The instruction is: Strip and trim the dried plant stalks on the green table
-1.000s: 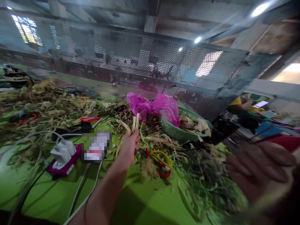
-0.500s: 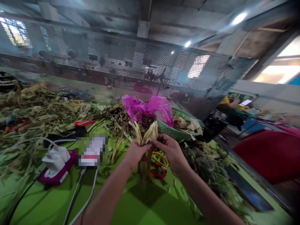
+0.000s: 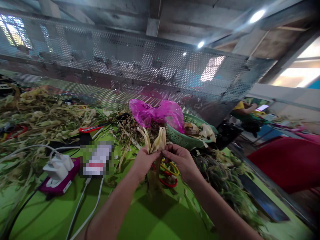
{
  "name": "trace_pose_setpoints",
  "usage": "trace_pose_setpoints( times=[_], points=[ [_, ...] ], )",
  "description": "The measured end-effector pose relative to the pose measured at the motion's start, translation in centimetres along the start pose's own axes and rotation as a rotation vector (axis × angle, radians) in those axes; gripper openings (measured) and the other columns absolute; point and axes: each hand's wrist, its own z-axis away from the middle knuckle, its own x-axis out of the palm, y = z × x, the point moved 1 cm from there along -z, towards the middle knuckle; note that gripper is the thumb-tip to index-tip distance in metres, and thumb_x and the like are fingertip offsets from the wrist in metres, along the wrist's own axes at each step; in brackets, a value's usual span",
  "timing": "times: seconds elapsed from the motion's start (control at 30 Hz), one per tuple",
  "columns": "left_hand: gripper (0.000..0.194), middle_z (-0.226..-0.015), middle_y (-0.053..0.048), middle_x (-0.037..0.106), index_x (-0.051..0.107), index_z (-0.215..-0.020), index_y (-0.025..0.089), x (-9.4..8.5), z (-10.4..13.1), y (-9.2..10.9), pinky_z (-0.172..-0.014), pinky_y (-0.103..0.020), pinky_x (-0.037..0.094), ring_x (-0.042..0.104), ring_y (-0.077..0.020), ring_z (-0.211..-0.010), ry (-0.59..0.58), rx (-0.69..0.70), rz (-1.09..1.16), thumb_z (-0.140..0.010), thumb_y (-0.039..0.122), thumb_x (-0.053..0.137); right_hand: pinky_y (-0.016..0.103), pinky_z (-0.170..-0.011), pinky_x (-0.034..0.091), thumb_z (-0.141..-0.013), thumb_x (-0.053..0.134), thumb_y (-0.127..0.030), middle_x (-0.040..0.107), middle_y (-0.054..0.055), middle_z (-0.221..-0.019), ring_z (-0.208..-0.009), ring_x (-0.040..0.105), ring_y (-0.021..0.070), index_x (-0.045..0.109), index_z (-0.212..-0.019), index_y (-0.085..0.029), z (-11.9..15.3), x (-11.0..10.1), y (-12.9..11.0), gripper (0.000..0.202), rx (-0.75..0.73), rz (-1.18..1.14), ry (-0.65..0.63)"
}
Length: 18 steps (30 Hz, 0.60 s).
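Observation:
A bunch of dried, pale yellow plant leaves [image 3: 159, 141] is held upright over the green table [image 3: 160, 220]. My left hand [image 3: 144, 161] pinches its base from the left, the thumb lying across it. From the right, the closed fingertips of my right hand [image 3: 180, 160] grip the same bunch, close to the left thumb. Brownish leaf ends hang below both hands. Scissors with red and yellow handles [image 3: 169, 181] lie on the table just behind the hanging leaves, partly hidden by them.
A green basket [image 3: 177, 135] of dry scraps and a pink plastic bag [image 3: 160, 113] stand behind. Leaf piles [image 3: 57, 116] spread left, greener stalks [image 3: 225, 183] right. A power strip [image 3: 60, 180], a blurred-out phone [image 3: 97, 160] and cables lie left. A perforated screen [image 3: 120, 73] closes off the back.
The right-hand part of the leaf bunch leans slightly more to the left. Both hands keep their grip in nearly the same place.

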Motion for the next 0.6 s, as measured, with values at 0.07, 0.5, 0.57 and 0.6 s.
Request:
trace_pose_setpoints(
  times=[0.07,0.5,0.57,0.6],
  points=[
    [0.031,-0.084,-0.006,0.072,0.072,-0.092,0.014,0.02,0.04,-0.01,-0.078,-0.028,0.050,0.065,-0.0177,-0.079,0.013,0.005,-0.010,-0.063,0.026,0.076,0.024,-0.054,0.041,-0.067,0.076,-0.036,0.058,-0.003,-0.062,-0.054,0.052,0.0104,0.063,-0.072,-0.017,0.01,-0.09,-0.03,0.024,-0.006,0.010,-0.009],
    [0.031,-0.083,-0.006,0.072,0.070,-0.092,0.012,0.10,-0.18,-0.34,-0.077,-0.030,0.049,0.064,-0.0184,-0.076,0.011,0.010,-0.092,-0.065,0.026,0.073,0.024,-0.054,0.040,-0.068,0.074,-0.036,0.058,-0.001,-0.064,-0.057,0.049,0.0116,0.061,-0.071,-0.018,-0.08,-0.03,0.20,0.023,0.001,0.028,-0.022],
    [0.025,-0.081,-0.005,0.072,0.070,-0.087,0.013,-0.01,-0.19,-0.36,-0.078,-0.031,0.049,0.063,-0.0187,-0.076,0.022,0.018,-0.121,-0.066,0.025,0.072,0.025,-0.054,0.041,-0.068,0.073,-0.037,0.058,-0.002,-0.064,-0.058,0.050,0.0122,0.061,-0.072,-0.018,-0.09,-0.02,0.20,0.023,-0.010,0.032,-0.021],
    [0.023,-0.081,-0.005,0.072,0.070,-0.086,0.013,-0.03,-0.16,-0.33,-0.079,-0.031,0.049,0.063,-0.0186,-0.077,0.026,0.019,-0.129,-0.066,0.025,0.071,0.025,-0.055,0.041,-0.068,0.073,-0.037,0.057,-0.002,-0.063,-0.058,0.050,0.0123,0.060,-0.071,-0.018,-0.10,-0.03,0.20,0.023,-0.019,0.040,-0.021]
  ],
)
